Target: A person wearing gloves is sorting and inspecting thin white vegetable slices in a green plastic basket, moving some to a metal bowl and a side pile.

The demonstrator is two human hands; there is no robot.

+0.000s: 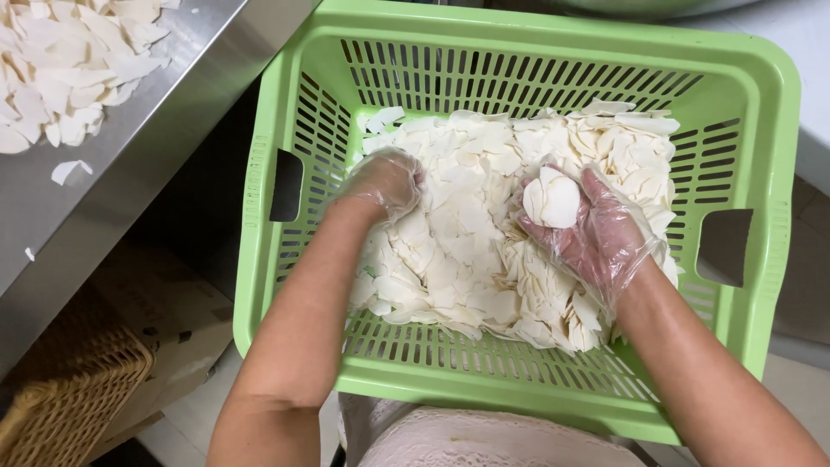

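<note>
A light green slotted plastic basket (pixel 752 147) sits in front of me, filled with a heap of thin white slices (pixel 467 251). My left hand (pixel 385 183), in a clear plastic glove, presses down into the left side of the heap with its fingers curled among the slices. My right hand (pixel 596 233), also gloved, lies palm up over the right side and cups a few white slices (pixel 552 201).
A stainless steel counter (pixel 164 112) runs along the left, carrying another pile of white slices (pixel 60 60) and a few strays. A woven wicker basket (pixel 69 389) and a cardboard sheet (pixel 164 320) sit on the floor below it. A pale countertop edge (pixel 808 52) lies at the right.
</note>
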